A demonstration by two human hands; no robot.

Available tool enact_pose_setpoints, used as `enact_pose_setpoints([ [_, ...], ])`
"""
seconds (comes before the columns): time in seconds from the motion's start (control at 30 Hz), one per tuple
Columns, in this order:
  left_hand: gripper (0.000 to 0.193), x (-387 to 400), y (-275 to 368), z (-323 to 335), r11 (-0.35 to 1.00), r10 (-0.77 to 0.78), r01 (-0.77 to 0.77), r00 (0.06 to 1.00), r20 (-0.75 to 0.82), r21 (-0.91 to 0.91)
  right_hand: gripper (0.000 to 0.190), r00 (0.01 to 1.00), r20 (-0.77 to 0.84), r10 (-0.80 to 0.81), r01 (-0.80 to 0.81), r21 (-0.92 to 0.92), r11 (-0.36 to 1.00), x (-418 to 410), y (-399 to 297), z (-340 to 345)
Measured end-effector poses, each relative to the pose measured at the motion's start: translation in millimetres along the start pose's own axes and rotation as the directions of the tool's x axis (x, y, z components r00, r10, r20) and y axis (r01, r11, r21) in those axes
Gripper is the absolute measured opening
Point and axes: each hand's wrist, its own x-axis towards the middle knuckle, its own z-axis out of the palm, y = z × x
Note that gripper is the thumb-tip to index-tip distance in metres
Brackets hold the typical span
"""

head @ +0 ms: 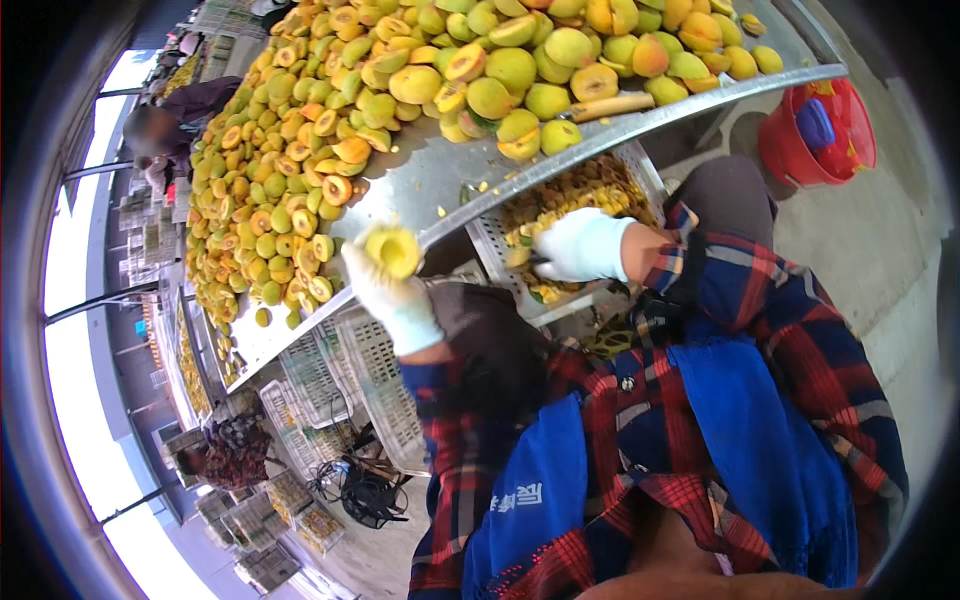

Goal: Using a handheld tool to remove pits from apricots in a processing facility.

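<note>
A halved yellow peach or similar stone fruit [395, 251] is in my gloved left hand [390, 300], at the front edge of the metal table. Its cut face has a round hollow with no stone in it. My gloved right hand [581, 244] is above a white perforated plastic crate [495, 251] of fruit stones and yellow scraps [592, 196]. The fingers are closed around a small dark tool [538, 259], whose shape is blurred. Whole and halved fruit [300, 165] lies piled on the sheet-metal table [397, 180].
A wooden-handled knife [611, 107] lies near the table rim. To the right stands a red bucket [787, 142] with a blue item inside. Stacked plastic crates [382, 375] and a dark bag or cable bundle [371, 491] are at left. Other people [232, 450] are farther off.
</note>
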Motion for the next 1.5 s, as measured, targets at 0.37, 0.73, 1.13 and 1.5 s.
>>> enact_pose_setpoints([
  [0.37,0.066,123.8,15.6,-37.9,0.188,0.217,-0.316,0.937,0.275,0.930,0.034,0.995,-0.099,0.034,-0.035,-0.015,0.999,-11.9,-10.5,-37.3],
  [0.73,0.068,187.0,-40.8,-39.5,0.689,0.063,-0.168,0.983,0.172,0.705,0.031,0.954,-0.300,-0.004,0.079,0.237,0.968,-3.2,-16.8,-33.2],
  [1.13,0.059,24.2,9.4,34.0,0.831,-0.230,0.379,0.901,0.368,-0.408,0.033,0.769,-0.634,-0.086,0.318,0.262,0.911,17.6,-34.2,-39.1],
  [1.5,0.045,2.2,5.7,68.0,0.960,-0.068,0.129,0.968,0.240,-0.250,0.039,0.843,-0.534,0.065,0.185,0.402,0.897,18.1,-33.7,-44.5],
])
